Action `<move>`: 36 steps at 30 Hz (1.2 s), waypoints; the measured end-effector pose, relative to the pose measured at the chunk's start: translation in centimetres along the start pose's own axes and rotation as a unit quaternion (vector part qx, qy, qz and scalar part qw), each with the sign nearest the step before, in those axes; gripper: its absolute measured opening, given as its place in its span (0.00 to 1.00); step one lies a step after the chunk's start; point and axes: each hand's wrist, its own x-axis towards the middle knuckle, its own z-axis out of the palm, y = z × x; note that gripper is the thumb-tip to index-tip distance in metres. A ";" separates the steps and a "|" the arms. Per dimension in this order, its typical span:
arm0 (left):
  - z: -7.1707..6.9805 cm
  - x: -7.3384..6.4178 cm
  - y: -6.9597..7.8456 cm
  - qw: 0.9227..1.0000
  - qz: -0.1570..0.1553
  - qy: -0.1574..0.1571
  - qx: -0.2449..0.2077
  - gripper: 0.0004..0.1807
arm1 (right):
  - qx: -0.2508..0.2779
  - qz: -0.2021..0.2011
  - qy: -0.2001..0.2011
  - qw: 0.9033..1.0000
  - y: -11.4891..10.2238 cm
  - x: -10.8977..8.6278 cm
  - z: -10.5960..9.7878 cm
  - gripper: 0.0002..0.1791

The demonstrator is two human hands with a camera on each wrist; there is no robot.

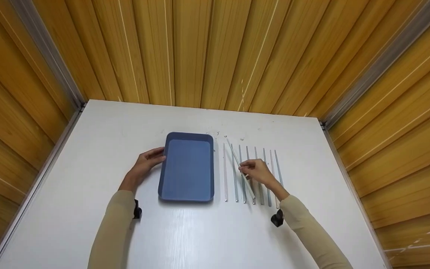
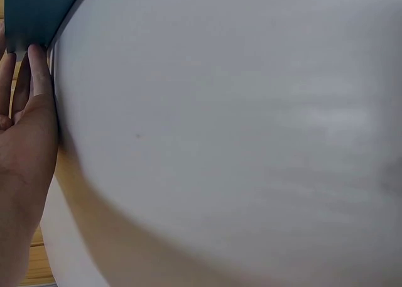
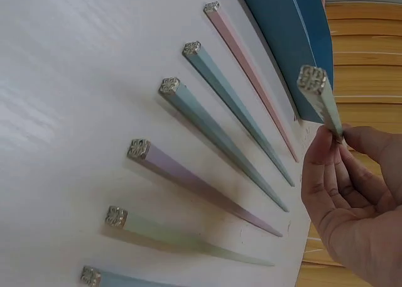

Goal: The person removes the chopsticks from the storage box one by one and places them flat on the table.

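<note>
A pale green chopstick (image 3: 328, 108) with a patterned silver end is pinched between the thumb and fingertips of my right hand (image 1: 258, 172). It slants above a row of chopsticks on the table, its silver end towards me in the head view. In that row, the right wrist view has a pink chopstick (image 3: 251, 73) nearest the tray, then blue ones, a purple chopstick (image 3: 195, 180) and a light green chopstick (image 3: 169, 232). My left hand (image 1: 143, 167) touches the left wall of a blue rectangular tray (image 1: 187, 170), its fingers fairly straight against the side.
The white table (image 1: 196, 235) ends at a yellow wood-patterned wall (image 1: 189, 56), with similar walls left and right. The tray stands just left of the chopstick row. Small dark specks lie behind the row.
</note>
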 end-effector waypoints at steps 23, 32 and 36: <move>-0.1 -0.1 0.0 1.000 0.013 -0.004 -0.010 0.33 | 0.002 0.048 0.063 0.997 4.5 -2.6 -4.6 0.19; -0.3 -0.2 -0.1 1.000 0.013 -0.016 0.012 0.36 | 0.009 0.083 0.097 0.992 6.1 -3.9 -6.2 0.19; -0.2 0.0 -0.1 1.000 0.019 -0.016 0.007 0.35 | 0.012 0.092 0.111 0.990 6.7 -4.7 -7.0 0.20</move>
